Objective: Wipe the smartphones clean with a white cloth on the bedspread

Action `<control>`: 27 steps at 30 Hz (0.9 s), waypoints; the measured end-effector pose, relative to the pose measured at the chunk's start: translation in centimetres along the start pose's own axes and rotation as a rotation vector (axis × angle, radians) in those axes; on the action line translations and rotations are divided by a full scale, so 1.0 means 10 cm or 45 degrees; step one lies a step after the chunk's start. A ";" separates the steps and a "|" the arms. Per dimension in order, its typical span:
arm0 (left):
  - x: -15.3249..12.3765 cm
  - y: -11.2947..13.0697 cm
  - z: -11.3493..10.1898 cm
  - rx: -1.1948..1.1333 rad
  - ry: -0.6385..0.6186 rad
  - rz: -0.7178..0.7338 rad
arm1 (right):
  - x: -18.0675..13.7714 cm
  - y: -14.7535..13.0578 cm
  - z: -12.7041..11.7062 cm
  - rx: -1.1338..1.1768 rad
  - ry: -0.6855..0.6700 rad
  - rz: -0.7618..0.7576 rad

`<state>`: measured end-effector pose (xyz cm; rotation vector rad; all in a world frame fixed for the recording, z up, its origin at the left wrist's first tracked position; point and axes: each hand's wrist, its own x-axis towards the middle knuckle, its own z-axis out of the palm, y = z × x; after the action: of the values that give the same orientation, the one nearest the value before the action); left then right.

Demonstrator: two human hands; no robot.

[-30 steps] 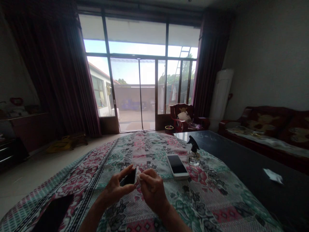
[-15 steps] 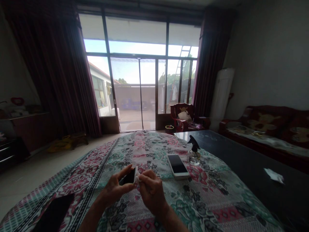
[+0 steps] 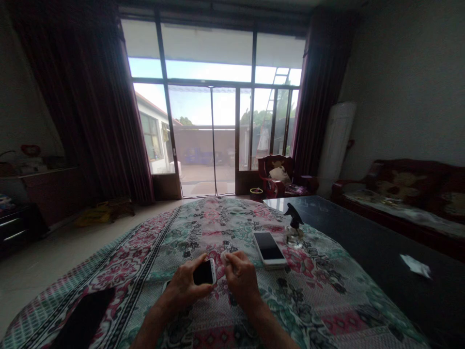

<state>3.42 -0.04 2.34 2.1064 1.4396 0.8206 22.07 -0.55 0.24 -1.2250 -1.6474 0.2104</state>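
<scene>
Gripping small phone (image 3: pixel 204 272) from its 8 o'clock side, L hand (image 3: pixel 185 289) is clamped on it above floral cloth (image 3: pixel 298 295); R hand (image 3: pixel 242 280) sits just apart at phone's 3 o'clock, fingertips pinching pale wad (image 3: pixel 225 257).

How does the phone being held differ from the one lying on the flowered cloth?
The held phone is gripped by the left hand and tilted; the lying phone rests flat on the flowered cloth, untouched, beside a spray bottle. Fingers hide part of the held phone; the lying phone shows whole. Both have dark screens and pale edges.
</scene>
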 end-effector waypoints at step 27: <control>-0.04 -0.12 -0.18 0.341 0.112 -0.410 | -0.02 0.04 0.03 -0.018 -0.071 -0.061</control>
<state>1.26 0.10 2.78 1.9621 1.9652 0.6289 22.07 -0.44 -0.26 -1.1981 -1.7271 0.2050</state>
